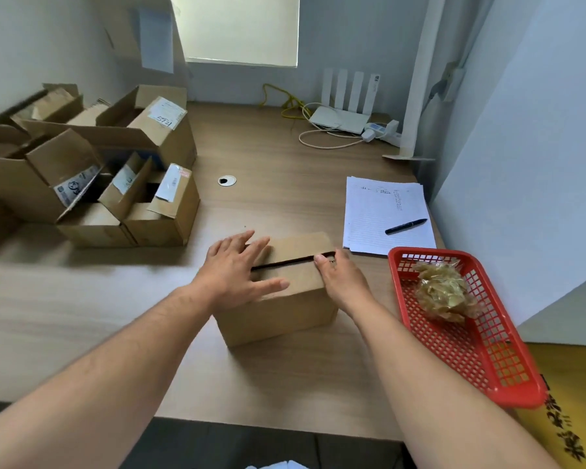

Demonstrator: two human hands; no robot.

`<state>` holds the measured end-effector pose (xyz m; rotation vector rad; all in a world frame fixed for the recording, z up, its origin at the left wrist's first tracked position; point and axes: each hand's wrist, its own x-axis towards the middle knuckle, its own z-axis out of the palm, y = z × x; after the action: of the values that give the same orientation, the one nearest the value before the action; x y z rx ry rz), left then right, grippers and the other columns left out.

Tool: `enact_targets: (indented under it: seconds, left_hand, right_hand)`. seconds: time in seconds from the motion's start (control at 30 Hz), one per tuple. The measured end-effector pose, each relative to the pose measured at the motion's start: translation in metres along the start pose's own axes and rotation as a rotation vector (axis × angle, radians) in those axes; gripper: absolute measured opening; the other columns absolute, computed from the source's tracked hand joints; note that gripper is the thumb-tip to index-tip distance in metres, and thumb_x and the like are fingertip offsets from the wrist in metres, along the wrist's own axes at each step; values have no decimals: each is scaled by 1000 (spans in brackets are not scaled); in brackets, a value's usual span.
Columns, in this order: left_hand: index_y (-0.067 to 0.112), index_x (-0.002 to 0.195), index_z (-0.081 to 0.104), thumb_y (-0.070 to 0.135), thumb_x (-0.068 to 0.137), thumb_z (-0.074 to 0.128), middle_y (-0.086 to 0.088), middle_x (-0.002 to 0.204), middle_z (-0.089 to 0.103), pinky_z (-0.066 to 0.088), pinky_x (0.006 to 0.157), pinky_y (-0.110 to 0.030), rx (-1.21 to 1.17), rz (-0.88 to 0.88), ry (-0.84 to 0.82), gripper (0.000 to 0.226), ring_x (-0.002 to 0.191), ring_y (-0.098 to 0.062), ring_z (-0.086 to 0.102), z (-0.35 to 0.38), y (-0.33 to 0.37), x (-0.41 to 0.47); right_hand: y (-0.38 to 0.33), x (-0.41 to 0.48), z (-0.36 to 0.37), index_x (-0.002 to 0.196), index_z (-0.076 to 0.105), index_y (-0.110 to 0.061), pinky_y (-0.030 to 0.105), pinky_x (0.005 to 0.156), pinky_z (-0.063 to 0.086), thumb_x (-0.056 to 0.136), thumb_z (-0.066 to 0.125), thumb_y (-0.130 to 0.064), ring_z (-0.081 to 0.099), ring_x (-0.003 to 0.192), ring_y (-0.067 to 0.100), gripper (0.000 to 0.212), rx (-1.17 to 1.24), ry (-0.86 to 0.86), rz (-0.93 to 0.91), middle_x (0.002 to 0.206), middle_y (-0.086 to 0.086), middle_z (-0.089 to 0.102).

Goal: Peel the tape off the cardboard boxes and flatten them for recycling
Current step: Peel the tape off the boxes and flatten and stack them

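While the left hand (234, 269) lies flat on the small box (278, 309), fingers (271, 286) spread and released, the right hand (344, 279) grips the box's right end, thumb at the end of the dark open seam (291, 262). The box sits mid-tabletop, toward the front edge. Open boxes (82, 170) crowd the rear left corner; one white label (164, 118) bears handwritten digits I can't make out. At the right edge, a red basket (487, 350) holds crumpled tape (444, 292); behind it, lined paper (379, 211), writing too small to read, and a black pen (406, 226).
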<state>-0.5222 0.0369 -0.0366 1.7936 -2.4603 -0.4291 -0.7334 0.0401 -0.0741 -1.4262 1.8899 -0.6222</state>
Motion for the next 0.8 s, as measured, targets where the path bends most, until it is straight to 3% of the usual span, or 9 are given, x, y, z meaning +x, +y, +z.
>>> enact_targets:
  seconds: [0.1, 0.17, 0.3, 0.4, 0.5, 0.67, 0.73, 0.8]
  left_hand:
    - [32, 154, 7, 99, 58, 26, 0, 162, 3, 6, 119, -41, -143, -127, 43, 119, 149, -21, 3, -2, -39, -23]
    - [27, 155, 1, 86, 66, 39, -2, 162, 3, 10, 120, -41, -246, -189, 34, 113, 149, -20, 4, -1, -62, -37]
    - [23, 154, -9, 63, 80, 58, -1, 161, 16, 23, 117, -36, -536, -259, 48, 108, 145, -20, 21, 1, -103, -55]
    - [29, 152, -14, 54, 82, 65, 0, 159, 22, 29, 114, -35, -685, -314, 73, 109, 142, -22, 30, -7, -137, -63]
    - [29, 153, -13, 49, 82, 69, 0, 159, 23, 27, 112, -32, -726, -320, 75, 110, 142, -21, 29, -20, -175, -69]
    - [30, 154, -6, 47, 79, 72, 3, 158, 23, 26, 112, -29, -773, -260, 36, 110, 142, -17, 29, -27, -217, -73]
    - [29, 155, -2, 48, 78, 73, 3, 158, 25, 27, 114, -30, -780, -232, 43, 109, 140, -17, 31, -25, -222, -72]
    - [27, 154, 4, 46, 77, 74, 3, 154, 30, 30, 112, -30, -790, -212, 62, 106, 135, -17, 36, -23, -222, -72]
  right_hand:
    - [-8, -1, 10, 139, 38, -9, 38, 99, 40, 97, 39, -49, 47, 124, 31, 58, 7, 34, 16, 135, 14, 52]
    - [-20, -6, 24, 136, 40, -8, 38, 97, 41, 97, 38, -51, 49, 121, 32, 58, 12, 47, 29, 132, 14, 54]
    - [-50, -18, 65, 132, 42, -5, 38, 94, 41, 96, 39, -51, 50, 117, 35, 58, 14, 52, 49, 127, 17, 56]
    - [-78, -25, 90, 144, 32, -12, 36, 100, 39, 94, 46, -50, 47, 126, 30, 64, 1, 31, 51, 139, 13, 50]
    - [-100, -35, 107, 152, 19, -26, 33, 104, 37, 90, 56, -50, 44, 131, 25, 76, 14, -10, 25, 146, 4, 44]
    - [-114, -37, 131, 145, 21, -50, 42, 103, 43, 74, 72, -55, 50, 122, 24, 88, 209, 19, 77, 136, 11, 47]
    - [-115, -38, 133, 143, 26, -51, 41, 109, 37, 72, 76, -50, 43, 129, 21, 87, 258, 23, 78, 139, 8, 40]
    - [-119, -40, 128, 141, 37, -45, 39, 105, 41, 76, 78, -36, 43, 126, 18, 76, 326, 5, 70, 131, 4, 41]
